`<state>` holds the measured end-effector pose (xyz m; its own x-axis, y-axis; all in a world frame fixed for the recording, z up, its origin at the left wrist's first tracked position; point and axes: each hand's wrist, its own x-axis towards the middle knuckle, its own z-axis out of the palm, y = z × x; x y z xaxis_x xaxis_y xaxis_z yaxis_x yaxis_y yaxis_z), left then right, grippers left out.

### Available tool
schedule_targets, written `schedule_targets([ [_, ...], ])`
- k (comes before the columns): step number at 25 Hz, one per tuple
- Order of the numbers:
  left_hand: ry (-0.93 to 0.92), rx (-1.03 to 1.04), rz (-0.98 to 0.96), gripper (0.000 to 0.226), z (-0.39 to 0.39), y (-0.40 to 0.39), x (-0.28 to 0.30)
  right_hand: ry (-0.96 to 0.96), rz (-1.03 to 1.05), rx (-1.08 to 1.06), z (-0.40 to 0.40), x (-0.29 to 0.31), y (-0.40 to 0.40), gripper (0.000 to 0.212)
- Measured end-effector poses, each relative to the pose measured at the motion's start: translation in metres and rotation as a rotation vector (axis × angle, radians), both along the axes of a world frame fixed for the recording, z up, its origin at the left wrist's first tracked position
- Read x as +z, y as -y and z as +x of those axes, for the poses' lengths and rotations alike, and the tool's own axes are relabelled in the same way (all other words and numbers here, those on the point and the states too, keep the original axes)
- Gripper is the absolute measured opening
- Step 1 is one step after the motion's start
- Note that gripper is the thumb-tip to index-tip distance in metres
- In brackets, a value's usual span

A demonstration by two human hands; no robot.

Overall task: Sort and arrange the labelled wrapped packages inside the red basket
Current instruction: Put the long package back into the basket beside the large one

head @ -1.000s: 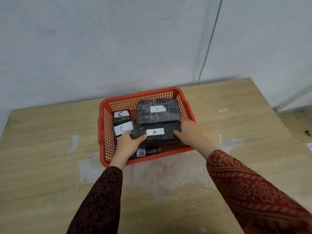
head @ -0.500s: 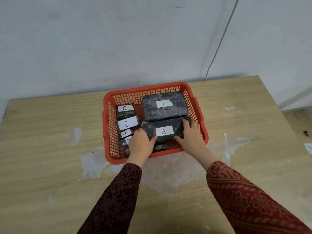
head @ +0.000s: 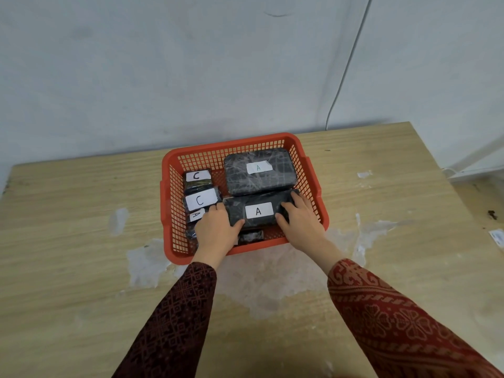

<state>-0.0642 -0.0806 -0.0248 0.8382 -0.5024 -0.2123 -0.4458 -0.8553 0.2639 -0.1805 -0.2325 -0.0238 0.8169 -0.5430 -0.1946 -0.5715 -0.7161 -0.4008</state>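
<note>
Head view: my left hand [head: 218, 230] and right hand [head: 301, 221] clasp the front A package [head: 259, 211] by its ends inside the red basket [head: 313, 173].

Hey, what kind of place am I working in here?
Probably a plain workroom or storeroom: a worn wooden table against a bare white wall, a loose cable down it, and a red basket of lettered packages.

In the red basket [head: 313, 186], we see the left hand [head: 216, 233] covering most of a small package [head: 197, 214], its label half hidden. A dark package [head: 251, 236] near the front wall lies mostly under the long one [head: 259, 211], label unseen. Both patterned sleeves [head: 403, 328] run off the near edge.
</note>
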Motion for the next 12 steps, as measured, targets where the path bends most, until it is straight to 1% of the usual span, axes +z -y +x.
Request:
schedule_targets([
  [1,-0.001,-0.006,-0.007,0.056,0.000,-0.003,0.002,0.058,-0.014,0.002,-0.002,0.000,-0.001,0.041],
  [3,0.006,-0.008,-0.081,0.041,0.001,-0.012,0.004,0.139,-0.019,0.012,-0.007,0.001,-0.003,0.037],
  [5,0.006,-0.060,-0.196,0.034,0.001,-0.020,0.007,0.138,-0.004,0.046,-0.010,0.001,-0.004,0.040],
  [7,-0.024,-0.187,-0.260,0.034,-0.007,-0.022,0.008,0.104,-0.017,0.093,-0.011,0.000,-0.004,0.043],
  [9,-0.063,-0.302,-0.229,0.038,-0.018,-0.020,0.006,0.061,-0.034,0.118,-0.009,0.001,-0.002,0.047],
  [12,-0.085,-0.315,-0.126,0.046,-0.026,-0.019,-0.003,-0.054,-0.013,0.163,-0.006,0.004,0.000,0.056],
])
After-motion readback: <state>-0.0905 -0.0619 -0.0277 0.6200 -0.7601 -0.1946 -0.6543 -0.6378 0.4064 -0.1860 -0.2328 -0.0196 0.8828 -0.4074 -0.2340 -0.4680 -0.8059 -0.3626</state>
